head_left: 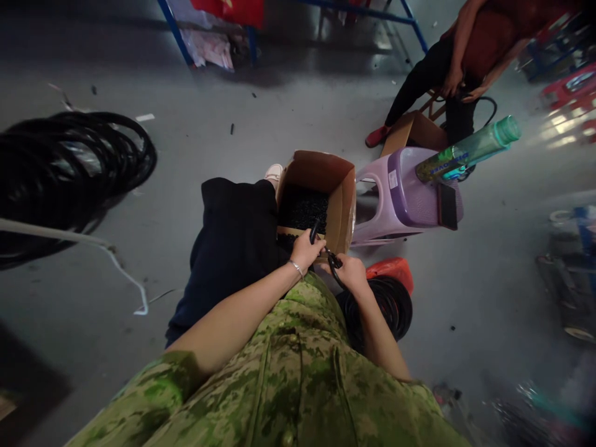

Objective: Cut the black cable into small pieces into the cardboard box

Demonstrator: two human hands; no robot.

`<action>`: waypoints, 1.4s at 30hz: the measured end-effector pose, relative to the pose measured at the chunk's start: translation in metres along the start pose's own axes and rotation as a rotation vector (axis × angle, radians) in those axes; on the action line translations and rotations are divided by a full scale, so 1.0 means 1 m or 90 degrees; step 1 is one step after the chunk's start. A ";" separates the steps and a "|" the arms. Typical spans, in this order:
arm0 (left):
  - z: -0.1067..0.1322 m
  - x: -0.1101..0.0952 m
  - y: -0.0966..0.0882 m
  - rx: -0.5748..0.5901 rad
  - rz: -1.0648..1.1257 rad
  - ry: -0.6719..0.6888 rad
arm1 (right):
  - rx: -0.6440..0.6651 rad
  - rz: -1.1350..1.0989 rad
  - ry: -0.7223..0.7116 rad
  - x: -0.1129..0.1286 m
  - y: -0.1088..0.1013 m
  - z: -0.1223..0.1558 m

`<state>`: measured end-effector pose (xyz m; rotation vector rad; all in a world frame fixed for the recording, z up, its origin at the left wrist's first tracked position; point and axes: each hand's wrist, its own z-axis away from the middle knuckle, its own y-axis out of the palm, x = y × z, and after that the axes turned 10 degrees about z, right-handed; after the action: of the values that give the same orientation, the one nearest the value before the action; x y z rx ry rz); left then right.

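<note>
Over the near edge of an open cardboard box [342,226], my left hand [305,249] is closed around a black ribbed tube [315,231] whose end sticks up past the fingers. Close by on the right, my right hand [352,273] grips a black-handled scissors-like tool [334,266]. Its tip points toward my left fingers; whether it touches the tube is too small to tell. Many short black pieces [305,208] lie in the box below.
A purple stool [419,195] right of the box carries a green bottle [470,152] and a dark phone-like slab [447,207]. Coiled black tubing [391,307] lies by my right forearm, with larger coils [69,167] at left. A co-worker [465,68] sits at upper right.
</note>
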<state>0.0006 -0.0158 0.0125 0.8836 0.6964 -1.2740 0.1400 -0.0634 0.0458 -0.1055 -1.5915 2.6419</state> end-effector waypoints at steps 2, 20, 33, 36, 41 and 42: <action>-0.001 0.002 0.000 -0.005 -0.009 0.012 | 0.010 -0.038 -0.025 -0.004 0.000 0.000; -0.001 0.000 0.000 -0.032 0.009 0.022 | -0.200 -0.108 0.010 -0.002 0.024 0.012; -0.002 -0.007 0.002 -0.040 0.080 -0.108 | -0.019 -0.603 0.025 -0.008 0.043 -0.005; -0.002 -0.008 0.001 -0.019 0.108 -0.107 | 0.002 -0.756 0.078 -0.015 0.044 0.002; 0.001 -0.009 0.000 0.072 0.161 -0.071 | 0.026 -0.805 0.038 -0.029 0.034 0.014; 0.002 -0.009 0.000 0.084 0.162 -0.068 | 0.031 -0.795 0.014 -0.031 0.033 0.015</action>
<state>-0.0011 -0.0128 0.0211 0.9710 0.4041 -1.1390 0.1692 -0.0947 0.0248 0.6336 -0.9986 1.6452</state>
